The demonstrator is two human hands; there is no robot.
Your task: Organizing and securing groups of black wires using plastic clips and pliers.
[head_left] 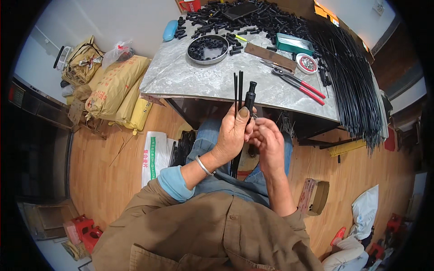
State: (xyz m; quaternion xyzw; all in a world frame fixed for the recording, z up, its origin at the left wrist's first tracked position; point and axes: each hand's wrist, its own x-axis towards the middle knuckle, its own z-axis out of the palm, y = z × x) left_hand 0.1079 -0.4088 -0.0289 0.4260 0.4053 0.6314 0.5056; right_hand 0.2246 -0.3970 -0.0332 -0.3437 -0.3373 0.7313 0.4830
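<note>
My left hand (231, 135) is closed round a black plastic tube (250, 97) with a flared top, its thumb pressed against the side. In the same grip stand several thin black rods (240, 86), upright beside the tube and also showing below the hand. My right hand (270, 144) is just to the right, fingers curled in a pinch close to the tube's lower end. What those fingertips hold, if anything, is too small to make out. Both hands are above my lap, in front of the table's near edge.
On the grey marbled table (172, 77) are a round metal pan (208, 62) of small black parts, red-handled pliers (303, 88), a brown bar (271, 57), a green box (294, 50) and heaped black tubes (289, 20). Long black rods (357, 86) overhang the right side. Sacks (117, 86) lie left.
</note>
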